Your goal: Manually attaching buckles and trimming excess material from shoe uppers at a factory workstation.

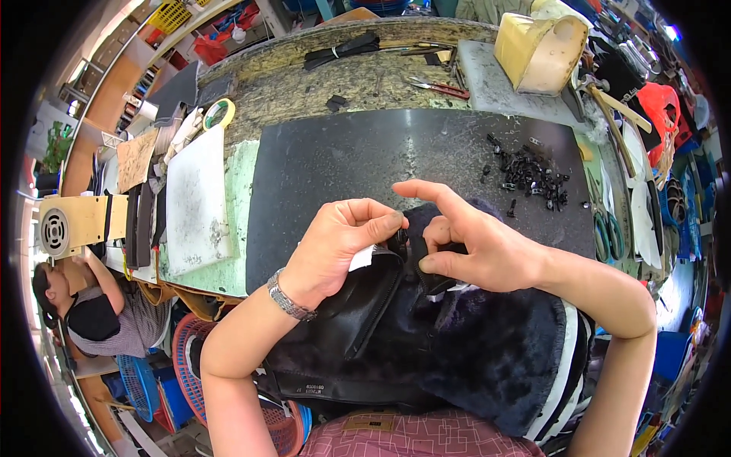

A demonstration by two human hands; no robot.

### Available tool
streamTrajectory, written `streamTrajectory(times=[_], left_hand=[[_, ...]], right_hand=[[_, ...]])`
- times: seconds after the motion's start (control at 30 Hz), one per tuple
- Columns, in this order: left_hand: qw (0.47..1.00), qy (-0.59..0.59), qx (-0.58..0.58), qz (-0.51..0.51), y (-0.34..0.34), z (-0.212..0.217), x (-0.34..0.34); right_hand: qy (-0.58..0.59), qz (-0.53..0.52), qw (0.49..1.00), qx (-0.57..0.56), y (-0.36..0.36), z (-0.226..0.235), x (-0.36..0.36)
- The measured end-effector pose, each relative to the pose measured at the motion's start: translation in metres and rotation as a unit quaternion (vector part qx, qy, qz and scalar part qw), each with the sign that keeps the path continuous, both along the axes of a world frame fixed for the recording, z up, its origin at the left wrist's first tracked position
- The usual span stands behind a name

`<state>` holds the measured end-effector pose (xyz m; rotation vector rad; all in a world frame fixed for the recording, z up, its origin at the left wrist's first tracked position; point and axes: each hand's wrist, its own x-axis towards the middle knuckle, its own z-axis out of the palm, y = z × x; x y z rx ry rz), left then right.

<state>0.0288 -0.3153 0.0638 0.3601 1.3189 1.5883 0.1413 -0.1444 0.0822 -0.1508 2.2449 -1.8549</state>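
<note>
Head view, left hand: my left hand (pixel 343 240) pinches the top edge of the black boot upper (pixel 358 320) between thumb and fingertips, closed on the leather beside a small white tag (pixel 362 257); watch band at the wrist.
Head view, right hand: my right hand (pixel 472 244) grips the opposite edge, thumb and middle fingers clamped on the zipper end (pixel 426 278), index finger lifted free; the two hands sit close together, nearly touching at the zip.
Head view, the piece: the boot upper lies in my lap and against the bench edge, leather side to my left, dark fur lining (pixel 495 343) spilling to my right; the zipper track runs down between.
Head view, bench: black mat (pixel 335 167) just ahead of my hands; heap of small black zipper sliders (pixel 533 175) on its right part, well apart from my fingers; scissors (pixel 438 87) farther back; white board (pixel 196 198) to the left.
Risk, fur: long pile lies right at the teeth; I judge it could get caught in the track and jam it.
Risk, grip: the pinch is small and the leather slick; a slip could let the two zip ends part.
Risk, small parts: whether a slider sits under my fingers I cannot tell; a loose one could drop into the fur and vanish.
Risk, weight: most of the upper hangs off the bench; its drag could pull the edge out of my left pinch.
</note>
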Motion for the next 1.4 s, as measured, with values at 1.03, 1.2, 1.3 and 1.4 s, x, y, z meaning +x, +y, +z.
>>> streamTrajectory(times=[1.03,1.2,1.3,1.4], left_hand=[[0.998,0.039,-0.029,-0.047,0.006,0.005,-0.005],[0.994,0.106,-0.007,-0.022,0.005,0.001,0.009],[0.988,0.152,-0.008,-0.012,0.002,-0.004,0.014],[0.984,0.177,-0.018,0.006,0.003,-0.003,0.019]], right_hand=[[0.518,-0.048,0.684,0.511,-0.021,-0.013,0.005],[0.619,-0.032,0.604,0.501,-0.019,-0.014,0.003],[0.635,-0.022,0.578,0.513,-0.018,-0.018,0.003],[0.628,-0.021,0.584,0.514,-0.018,-0.019,0.003]])
